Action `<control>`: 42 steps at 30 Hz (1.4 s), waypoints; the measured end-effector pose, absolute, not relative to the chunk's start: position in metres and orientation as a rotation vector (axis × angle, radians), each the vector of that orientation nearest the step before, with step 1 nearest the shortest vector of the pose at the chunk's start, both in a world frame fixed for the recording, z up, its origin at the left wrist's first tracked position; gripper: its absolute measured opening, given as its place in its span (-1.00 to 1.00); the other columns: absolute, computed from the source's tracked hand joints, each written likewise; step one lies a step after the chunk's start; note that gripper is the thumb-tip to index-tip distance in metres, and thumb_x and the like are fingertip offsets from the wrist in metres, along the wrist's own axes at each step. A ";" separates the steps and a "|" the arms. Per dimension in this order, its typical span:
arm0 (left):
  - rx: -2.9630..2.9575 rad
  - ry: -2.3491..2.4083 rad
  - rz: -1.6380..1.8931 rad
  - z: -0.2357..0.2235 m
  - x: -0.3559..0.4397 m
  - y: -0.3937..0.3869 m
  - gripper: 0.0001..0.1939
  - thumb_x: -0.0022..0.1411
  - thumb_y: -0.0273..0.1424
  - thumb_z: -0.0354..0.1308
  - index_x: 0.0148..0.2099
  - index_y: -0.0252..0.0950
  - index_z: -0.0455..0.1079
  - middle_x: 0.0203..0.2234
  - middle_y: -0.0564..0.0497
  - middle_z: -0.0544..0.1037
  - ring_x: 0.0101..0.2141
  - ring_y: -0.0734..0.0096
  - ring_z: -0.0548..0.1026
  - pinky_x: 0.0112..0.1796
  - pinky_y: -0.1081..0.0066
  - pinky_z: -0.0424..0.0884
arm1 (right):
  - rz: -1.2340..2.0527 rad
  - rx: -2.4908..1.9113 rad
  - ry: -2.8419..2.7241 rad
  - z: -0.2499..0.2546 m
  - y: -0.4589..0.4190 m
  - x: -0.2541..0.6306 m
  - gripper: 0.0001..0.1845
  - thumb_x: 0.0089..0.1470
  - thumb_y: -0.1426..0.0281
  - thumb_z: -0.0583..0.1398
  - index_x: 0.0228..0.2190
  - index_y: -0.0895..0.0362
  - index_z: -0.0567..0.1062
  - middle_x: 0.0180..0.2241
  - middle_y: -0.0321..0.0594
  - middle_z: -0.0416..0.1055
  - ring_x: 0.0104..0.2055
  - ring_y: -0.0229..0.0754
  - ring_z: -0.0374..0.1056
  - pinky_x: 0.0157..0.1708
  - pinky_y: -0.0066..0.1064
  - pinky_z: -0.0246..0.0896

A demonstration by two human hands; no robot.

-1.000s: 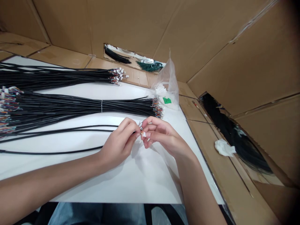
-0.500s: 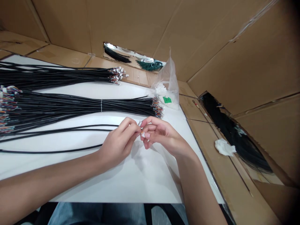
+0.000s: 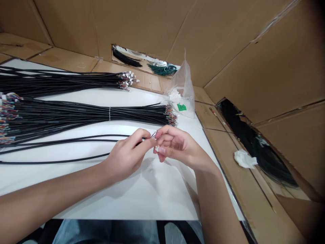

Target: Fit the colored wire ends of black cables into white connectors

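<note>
- my left hand (image 3: 125, 156): pinching a black cable (image 3: 76, 138) near its end; thin wires (image 3: 153, 135) stick out past my fingertips;
- my right hand (image 3: 179, 146): grasping a small white connector (image 3: 157, 148), held close to the wires for steadiness, above the white table (image 3: 162, 196).

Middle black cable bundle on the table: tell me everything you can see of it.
The bundle is many thin black insulated cables, lying straight and nearly flat across the white table. A thin pale tie binds it near the middle. At the right, the cables splay into fine multicoloured wires; at the left, multicoloured wires with small white ends run to the picture's edge. The left hand and right hand are not touching it.
</note>
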State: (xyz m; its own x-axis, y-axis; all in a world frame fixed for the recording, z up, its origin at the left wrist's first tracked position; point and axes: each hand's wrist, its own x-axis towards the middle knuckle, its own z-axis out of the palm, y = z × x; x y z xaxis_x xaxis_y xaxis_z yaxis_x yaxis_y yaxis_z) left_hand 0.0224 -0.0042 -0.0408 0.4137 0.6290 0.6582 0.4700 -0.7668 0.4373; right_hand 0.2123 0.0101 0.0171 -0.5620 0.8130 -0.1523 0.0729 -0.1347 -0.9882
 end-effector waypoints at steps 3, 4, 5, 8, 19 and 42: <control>2.535 0.967 1.314 -0.040 0.022 -0.005 -0.73 0.24 -0.65 -0.08 -0.09 -0.21 0.23 -0.24 -0.03 0.37 -0.43 0.52 0.37 -0.47 0.51 0.28 | 1.738 -0.997 -1.602 0.017 0.010 0.212 -0.73 0.01 0.38 0.31 -0.25 0.13 0.36 -0.44 -0.33 0.40 -0.49 -0.33 0.37 -0.48 -0.48 0.36; 2.545 0.965 1.323 -0.039 0.022 -0.005 -0.72 0.23 -0.65 -0.07 -0.10 -0.21 0.23 -0.23 -0.03 0.38 -0.44 0.52 0.36 -0.48 0.51 0.27 | 1.734 -0.994 -1.609 0.017 0.010 0.213 -0.73 0.02 0.39 0.31 -0.25 0.13 0.36 -0.45 -0.33 0.39 -0.49 -0.33 0.37 -0.48 -0.48 0.36; 2.549 0.965 1.323 -0.039 0.022 -0.005 -0.73 0.24 -0.65 -0.07 -0.10 -0.21 0.23 -0.23 -0.03 0.38 -0.45 0.52 0.36 -0.48 0.51 0.27 | 1.728 -0.991 -1.617 0.017 0.010 0.213 -0.74 0.02 0.40 0.30 -0.25 0.13 0.36 -0.45 -0.33 0.39 -0.49 -0.33 0.37 -0.48 -0.48 0.35; 2.520 0.963 1.285 -0.038 0.022 -0.004 -0.75 0.25 -0.63 -0.08 -0.11 -0.21 0.24 -0.25 -0.03 0.38 -0.43 0.51 0.38 -0.47 0.51 0.28 | 1.693 -1.009 -1.649 0.017 0.010 0.213 -0.76 0.03 0.41 0.29 -0.25 0.13 0.36 -0.46 -0.34 0.37 -0.49 -0.33 0.37 -0.48 -0.48 0.33; 2.281 0.890 1.285 -0.039 0.025 -0.002 -0.89 0.32 -0.54 -0.02 -0.20 -0.26 0.29 -0.28 -0.01 0.33 -0.33 0.50 0.35 -0.37 0.51 0.32 | 1.563 -1.116 -1.741 0.014 0.010 0.211 -0.76 0.03 0.39 0.27 -0.26 0.12 0.34 -0.47 -0.35 0.35 -0.51 -0.31 0.34 -0.52 -0.45 0.27; 1.912 0.852 1.212 -0.034 0.025 -0.001 -0.80 0.16 -0.59 0.10 -0.22 -0.33 0.52 -0.20 -0.07 0.36 -0.43 0.60 0.40 -0.51 0.58 0.36 | 1.448 -1.184 -1.751 0.008 0.012 0.208 -0.78 0.02 0.47 0.24 -0.27 0.13 0.32 -0.52 -0.37 0.38 -0.55 -0.33 0.35 -0.51 -0.48 0.26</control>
State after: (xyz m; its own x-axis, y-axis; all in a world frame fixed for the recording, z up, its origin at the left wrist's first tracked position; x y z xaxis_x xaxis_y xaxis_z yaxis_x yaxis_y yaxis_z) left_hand 0.0250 -0.0010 -0.0345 0.3437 0.8186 0.4602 0.1558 -0.5330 0.8317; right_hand 0.2077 0.0124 0.0078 -0.4444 0.8896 -0.1052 0.2706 0.0214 -0.9624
